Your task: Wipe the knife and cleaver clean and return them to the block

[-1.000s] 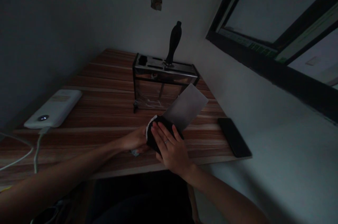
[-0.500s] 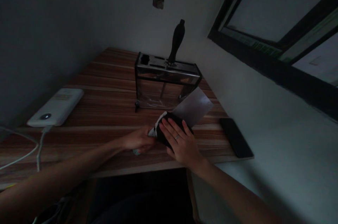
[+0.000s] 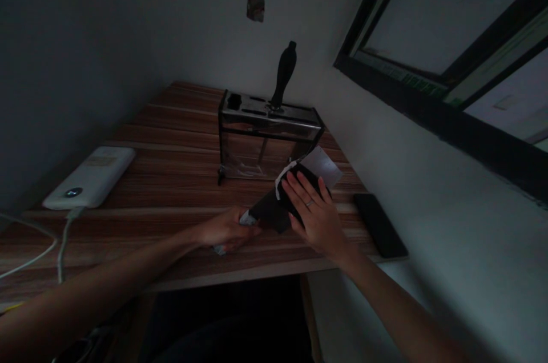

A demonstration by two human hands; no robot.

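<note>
White pwr bank (image 3: 89,177) far L; L hand (image 3: 229,229) wrapped round handle (image 3: 247,218) of cleaver (image 3: 269,212), long axis running R & away over table (image 3: 171,180); R hand (image 3: 317,217), nearer tip, fingers holding blk cloth (image 3: 285,197) to blade (image 3: 325,166)

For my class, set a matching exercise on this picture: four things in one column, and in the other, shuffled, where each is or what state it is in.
Things
1. Cleaver
2. Black cloth
3. White power bank
4. Black smartphone

Places and states
A. Plugged into a pale cable
B. Lying by the table's right edge, near the wall
C. Held by its handle in the left hand
D. Against a blade, under the right hand

Right pairs: 1-C, 2-D, 3-A, 4-B
</note>
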